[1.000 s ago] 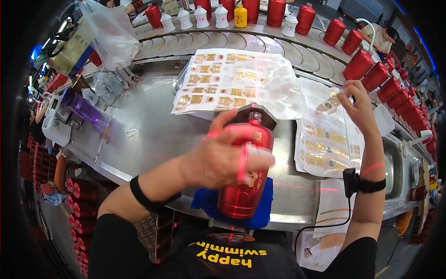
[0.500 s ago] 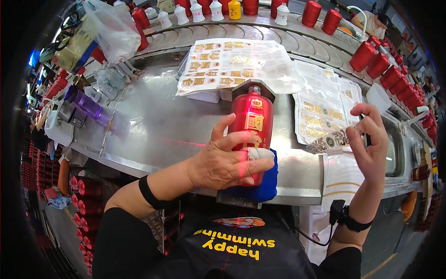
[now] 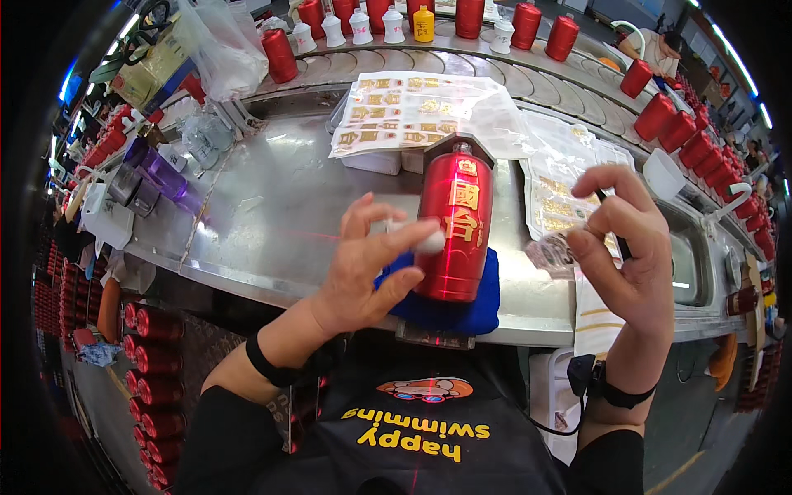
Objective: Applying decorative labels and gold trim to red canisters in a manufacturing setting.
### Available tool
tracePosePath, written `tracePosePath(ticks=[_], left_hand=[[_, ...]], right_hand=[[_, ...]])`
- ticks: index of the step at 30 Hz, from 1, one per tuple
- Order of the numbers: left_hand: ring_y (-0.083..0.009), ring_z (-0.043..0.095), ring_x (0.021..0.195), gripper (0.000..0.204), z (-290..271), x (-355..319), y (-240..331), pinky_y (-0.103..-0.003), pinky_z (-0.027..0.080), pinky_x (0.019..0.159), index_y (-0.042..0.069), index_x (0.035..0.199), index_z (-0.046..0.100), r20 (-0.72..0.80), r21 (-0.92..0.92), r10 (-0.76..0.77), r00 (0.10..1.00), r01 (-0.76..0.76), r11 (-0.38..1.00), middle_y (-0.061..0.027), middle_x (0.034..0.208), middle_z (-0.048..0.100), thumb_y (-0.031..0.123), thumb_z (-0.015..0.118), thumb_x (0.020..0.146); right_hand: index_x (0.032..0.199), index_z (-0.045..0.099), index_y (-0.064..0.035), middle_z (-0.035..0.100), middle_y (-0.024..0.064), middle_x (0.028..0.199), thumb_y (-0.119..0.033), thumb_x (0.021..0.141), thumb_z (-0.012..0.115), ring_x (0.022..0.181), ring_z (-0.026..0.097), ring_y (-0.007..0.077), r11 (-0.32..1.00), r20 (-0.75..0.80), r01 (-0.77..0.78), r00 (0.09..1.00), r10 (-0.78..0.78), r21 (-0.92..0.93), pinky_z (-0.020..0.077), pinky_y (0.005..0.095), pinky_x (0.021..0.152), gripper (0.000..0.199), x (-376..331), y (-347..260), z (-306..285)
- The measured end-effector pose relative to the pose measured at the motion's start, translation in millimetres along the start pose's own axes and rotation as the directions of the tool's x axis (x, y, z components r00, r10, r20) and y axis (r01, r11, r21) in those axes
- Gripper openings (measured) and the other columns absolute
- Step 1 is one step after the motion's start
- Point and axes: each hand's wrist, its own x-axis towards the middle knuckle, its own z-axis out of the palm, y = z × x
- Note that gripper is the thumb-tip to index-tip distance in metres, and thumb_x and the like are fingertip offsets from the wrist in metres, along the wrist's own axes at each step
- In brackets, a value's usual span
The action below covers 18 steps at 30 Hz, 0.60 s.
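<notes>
A red bottle (image 3: 459, 276) with gold raised characters lies face up on a blue cloth (image 3: 488, 289), its neck in a dark angled rest (image 3: 487, 151). At its left side is my left hand (image 3: 355, 276), fingers apart; a white cover wraps one fingertip, which overlaps the bottle's edge. Whether it touches is hard to tell. To the right of the bottle, my right hand (image 3: 631, 247) pinches a clear decal sheet (image 3: 549, 254) with dark print between thumb and finger. A slim black tool (image 3: 622, 244) also sits within that hand, partly hidden by the fingers.
Sheets of gold decals (image 3: 388, 111) lie behind the bottle, with more sheets (image 3: 557, 177) at right. A curved conveyor (image 3: 445, 62) carries red bottles and white ones. A sink (image 3: 686, 264) is at right; a purple cup (image 3: 161, 169) stands left. Another person (image 3: 660, 54) sits far right.
My left hand has drawn back to the left, off the bottle's front, uncovering its lower characters. My right hand has moved left and nearer the bottle with the decal sheet.
</notes>
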Motion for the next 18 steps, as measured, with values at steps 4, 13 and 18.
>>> tracePosePath(ticks=[4,13,18], left_hand=[[-0.0315,0.047,0.113,0.050,-3.6,49.9,13.6,-0.040,0.029,0.104,0.008,0.129,0.055,-0.025,-0.359,-0.057,0.998,0.044,0.932,-0.0129,0.116,0.059,0.026,0.066,0.083],[-0.0215,0.053,0.088,0.012,-17.8,24.1,3.5,-0.034,0.042,0.081,0.005,0.083,0.061,0.365,-0.320,-0.174,0.915,0.299,0.899,-0.0065,0.086,0.059,0.016,0.064,0.085],[-0.0158,0.052,0.082,0.015,-11.4,21.0,-5.2,-0.030,0.043,0.077,0.003,0.082,0.058,0.365,-0.316,-0.360,0.859,0.478,0.820,-0.0055,0.084,0.056,0.017,0.064,0.087]], right_hand=[[0.073,0.053,-0.0009,0.059,0.0171,0.103,-0.014,0.078,0.070,0.091,0.056,0.0202,0.987,0.066,0.073,0.994,-0.083,0.145,0.0406,0.0297,0.079,0.022,29.7,-32.9,6.4],[0.073,0.055,-0.0005,0.058,0.0098,0.098,-0.003,0.081,0.067,0.065,0.047,0.0073,0.894,-0.001,-0.299,0.948,0.318,0.335,0.0394,0.0219,0.061,0.015,-54.0,5.8,49.9],[0.070,0.051,-0.0014,0.057,0.0087,0.098,-0.005,0.082,0.068,0.066,0.045,0.0055,0.799,-0.032,-0.447,0.865,0.501,0.403,0.0374,0.0211,0.060,0.021,-77.7,24.5,86.6]])
